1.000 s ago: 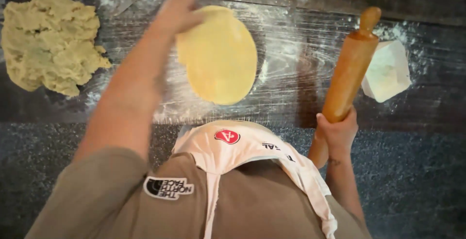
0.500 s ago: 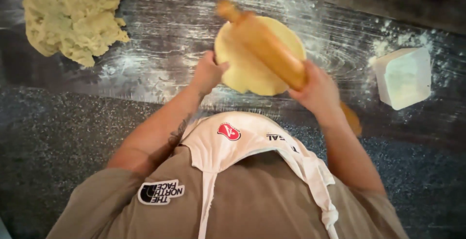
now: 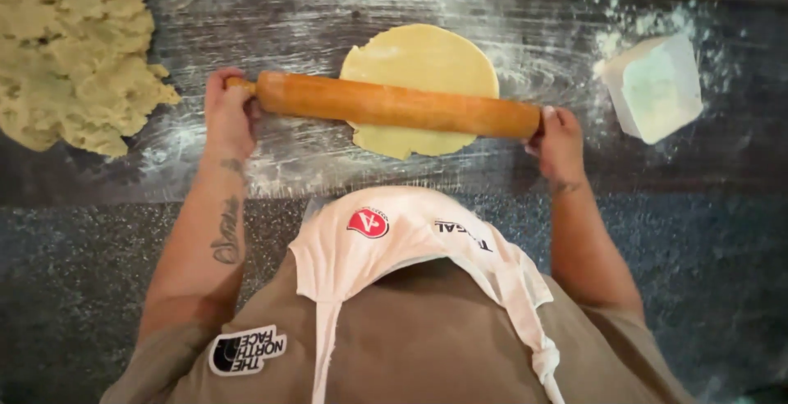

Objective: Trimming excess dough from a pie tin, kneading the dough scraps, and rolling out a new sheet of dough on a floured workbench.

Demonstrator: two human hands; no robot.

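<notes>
1. Rolling pin [image 3: 394,107]: wooden, orange-brown. I note it now lies level across the lower half of the dough disc, at the centre of the frame. Half a second ago it sat on a steep diagonal; a second ago it stood upright in the right hand alone, off the dough.
2. Left hand [image 3: 227,117]: closed around the pin's left handle, left of centre. A second ago it was flat on the dough; it has since left the disc and taken the handle.
3. Right hand [image 3: 560,143]: closed around the right handle, right of centre, fingers wrapped over the end.
4. Dough disc [image 3: 420,84]: pale yellow, round, flat on the floured surface [image 3: 271,34], upper centre. It has not shifted across the three pictures.
5. Dough mass [image 3: 74,59]: rough, unrolled lump, upper left, well apart from both hands.
6. White block [image 3: 654,88]: upper right, flour scattered about it, untouched.
7. Reading: with both handles gripped and the pin squared over the disc, I judge the rolling stroke is under way.
</notes>
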